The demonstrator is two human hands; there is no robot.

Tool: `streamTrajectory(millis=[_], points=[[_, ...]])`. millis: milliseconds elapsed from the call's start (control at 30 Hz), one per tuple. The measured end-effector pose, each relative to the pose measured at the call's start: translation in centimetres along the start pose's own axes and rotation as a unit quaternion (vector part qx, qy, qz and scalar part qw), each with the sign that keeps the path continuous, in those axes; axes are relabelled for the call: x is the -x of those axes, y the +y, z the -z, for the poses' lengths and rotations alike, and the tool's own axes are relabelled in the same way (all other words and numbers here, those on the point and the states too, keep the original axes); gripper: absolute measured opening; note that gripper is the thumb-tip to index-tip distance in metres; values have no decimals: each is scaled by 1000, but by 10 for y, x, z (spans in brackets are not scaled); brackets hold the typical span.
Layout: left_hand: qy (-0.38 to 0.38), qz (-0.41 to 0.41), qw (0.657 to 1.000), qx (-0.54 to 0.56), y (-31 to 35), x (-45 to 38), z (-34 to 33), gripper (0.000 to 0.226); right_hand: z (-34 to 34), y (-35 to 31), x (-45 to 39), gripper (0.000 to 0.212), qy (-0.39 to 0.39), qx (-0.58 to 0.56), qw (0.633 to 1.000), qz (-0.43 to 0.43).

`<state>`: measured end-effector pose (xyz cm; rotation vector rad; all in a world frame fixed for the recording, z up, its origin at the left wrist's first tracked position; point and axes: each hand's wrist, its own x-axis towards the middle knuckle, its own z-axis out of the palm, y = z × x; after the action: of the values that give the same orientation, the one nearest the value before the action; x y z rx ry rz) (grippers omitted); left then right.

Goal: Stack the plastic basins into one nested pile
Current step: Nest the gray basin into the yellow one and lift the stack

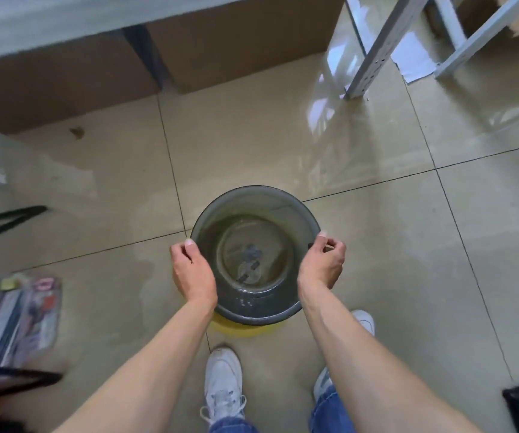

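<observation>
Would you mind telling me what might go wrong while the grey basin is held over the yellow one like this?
The grey basin is held only at its rim by the left hand and right hand, so it could slip. It hides most of the yellow basin, so nesting may go off-centre.

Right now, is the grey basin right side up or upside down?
Right side up. The grey basin opens toward the camera, its inside bottom visible, with the left hand and right hand on its rim.

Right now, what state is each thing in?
Grey basin: upright, open side up, held by its rim at both sides.
Yellow basin: beneath the grey one, mostly hidden.
Left hand: grip closed on the grey basin's rim.
Right hand: likewise, opposite side.
Cardboard boxes: standing on the floor.
</observation>
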<state>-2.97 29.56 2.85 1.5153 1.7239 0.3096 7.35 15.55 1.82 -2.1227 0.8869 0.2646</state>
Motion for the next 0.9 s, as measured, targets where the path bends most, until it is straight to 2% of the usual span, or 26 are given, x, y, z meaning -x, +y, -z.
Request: streamTrajectory(millis=[133, 433, 633, 900], points=[[8, 30, 999, -15, -36, -14, 10, 31, -18, 28, 13, 30, -15, 55, 998, 15], [-16, 34, 999, -35, -100, -31, 2, 17, -44, 63, 7, 16, -29, 169, 980, 106], [-6, -5, 999, -47, -108, -34, -1, 16, -50, 69, 5, 13, -4, 203, 968, 151], [1, 25, 998, -63, -113, -42, 1, 20, -53, 74, 2, 12, -16, 213, 964, 158]])
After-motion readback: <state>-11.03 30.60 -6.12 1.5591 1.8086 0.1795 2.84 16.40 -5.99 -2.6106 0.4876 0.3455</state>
